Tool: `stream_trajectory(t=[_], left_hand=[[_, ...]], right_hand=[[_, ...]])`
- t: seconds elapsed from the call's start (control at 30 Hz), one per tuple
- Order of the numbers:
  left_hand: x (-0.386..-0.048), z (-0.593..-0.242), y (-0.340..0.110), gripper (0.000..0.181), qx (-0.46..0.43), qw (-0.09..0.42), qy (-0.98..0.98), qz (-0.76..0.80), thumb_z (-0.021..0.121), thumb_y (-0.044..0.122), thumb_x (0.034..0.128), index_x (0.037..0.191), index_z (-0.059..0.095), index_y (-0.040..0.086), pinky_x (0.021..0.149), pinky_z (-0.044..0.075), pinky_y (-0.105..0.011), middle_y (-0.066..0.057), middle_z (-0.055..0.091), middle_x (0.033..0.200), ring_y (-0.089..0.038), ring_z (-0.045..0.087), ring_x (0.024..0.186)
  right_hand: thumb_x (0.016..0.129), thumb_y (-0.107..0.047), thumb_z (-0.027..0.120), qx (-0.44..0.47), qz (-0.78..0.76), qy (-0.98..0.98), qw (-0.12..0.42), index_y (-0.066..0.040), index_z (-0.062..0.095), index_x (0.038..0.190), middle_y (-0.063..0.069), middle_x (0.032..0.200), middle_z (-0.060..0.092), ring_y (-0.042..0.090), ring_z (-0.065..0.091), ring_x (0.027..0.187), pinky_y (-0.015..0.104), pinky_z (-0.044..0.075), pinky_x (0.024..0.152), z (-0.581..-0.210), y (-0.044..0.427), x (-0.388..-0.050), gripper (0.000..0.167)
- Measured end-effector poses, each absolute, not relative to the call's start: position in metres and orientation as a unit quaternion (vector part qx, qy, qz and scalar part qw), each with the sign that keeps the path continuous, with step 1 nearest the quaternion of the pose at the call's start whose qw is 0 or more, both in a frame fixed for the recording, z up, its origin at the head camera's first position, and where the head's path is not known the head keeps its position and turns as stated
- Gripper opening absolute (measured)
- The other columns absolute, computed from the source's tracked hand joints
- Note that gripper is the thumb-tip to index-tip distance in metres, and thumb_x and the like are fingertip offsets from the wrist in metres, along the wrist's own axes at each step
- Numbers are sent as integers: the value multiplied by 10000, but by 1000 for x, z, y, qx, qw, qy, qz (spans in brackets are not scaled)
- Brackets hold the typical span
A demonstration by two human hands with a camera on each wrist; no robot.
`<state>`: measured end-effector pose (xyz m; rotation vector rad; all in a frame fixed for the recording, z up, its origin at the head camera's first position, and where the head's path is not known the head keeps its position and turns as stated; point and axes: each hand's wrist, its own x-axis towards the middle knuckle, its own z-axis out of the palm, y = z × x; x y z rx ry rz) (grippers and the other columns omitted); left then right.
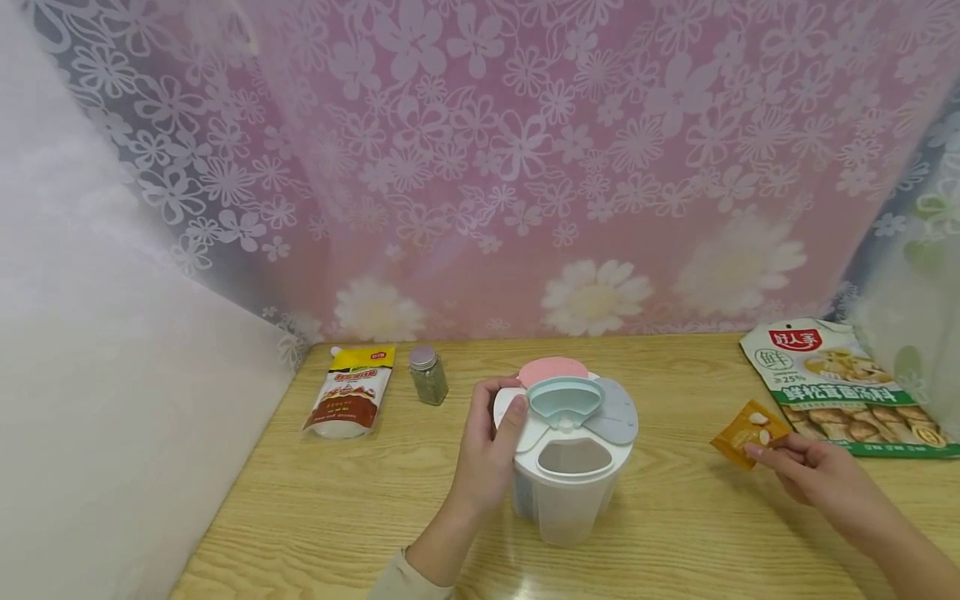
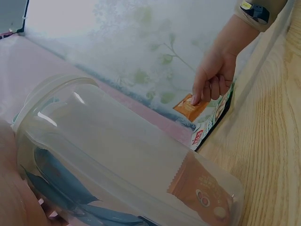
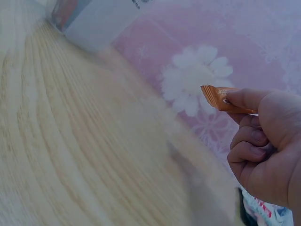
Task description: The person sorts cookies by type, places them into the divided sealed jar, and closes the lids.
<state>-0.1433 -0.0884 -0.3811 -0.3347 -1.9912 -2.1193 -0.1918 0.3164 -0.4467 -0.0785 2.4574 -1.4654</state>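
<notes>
A clear container (image 1: 567,508) with a white lid stands at the table's middle. Its lid has several coloured flaps; the mint flap (image 1: 566,398) is raised, and the front opening (image 1: 576,457) is uncovered. My left hand (image 1: 491,450) grips the container's left side, thumb on the lid. Through the clear wall in the left wrist view, an orange packet (image 2: 203,188) lies at the bottom, with blue packets (image 2: 66,181) in another compartment. Between thumb and forefinger, my right hand (image 1: 825,479) pinches a small orange packet (image 1: 750,433) above the table, right of the container.
A large white and green food pouch (image 1: 847,387) lies at the right, close to the right hand. At the back left are a white, yellow and brown pouch (image 1: 351,392) and a small jar (image 1: 428,377) with a purple lid. A flowered curtain (image 1: 480,167) hangs behind the table.
</notes>
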Motion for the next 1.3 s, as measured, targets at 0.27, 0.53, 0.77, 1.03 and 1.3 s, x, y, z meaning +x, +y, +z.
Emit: stream_trajectory(t=[0.27,0.53,0.77,1.03,1.3], left_hand=[[-142,-382,-88,284,-112,112,-677,-719,502,190,1042,1259,463,10,997,467,-224,-157,546,1286,-128,556,1142],[-142,-381,-88,288,-112,109,-678,-718,498,200,1046,1265,458,17,999,466,-224,-158,539,1298,-131,550,1150],[-142,-381,-89,289,-113,107,-679,-718,498,199,1046,1269,456,19,990,473,-227,-151,540,1295,-129,555,1138],[-143,-380,-88,281,-119,119,-673,-720,503,179,1041,1258,461,7,987,473,-229,-161,545,1280,-125,559,1129],[-143,-381,-88,283,-115,112,-676,-719,498,188,1045,1266,459,16,995,464,-223,-157,545,1289,-124,554,1141]], right_hand=[[1055,-313,493,-46,-517,846,120,-22,613,1153,-2,601,260,320,254,523,383,324,490,-427,308,-183,330],[1054,-295,502,-58,-530,836,129,-120,638,1209,-8,613,263,323,246,537,387,313,482,-410,295,-173,271],[1064,-201,478,-106,-552,818,122,-111,655,1171,41,624,218,313,221,534,403,286,475,-395,282,-163,225],[1063,-39,410,-201,-610,756,126,-132,672,1183,99,620,210,272,192,504,413,249,461,-382,252,-158,303],[1053,24,374,-252,-653,702,133,-72,631,1152,90,636,209,255,185,511,396,234,480,-367,228,-158,291]])
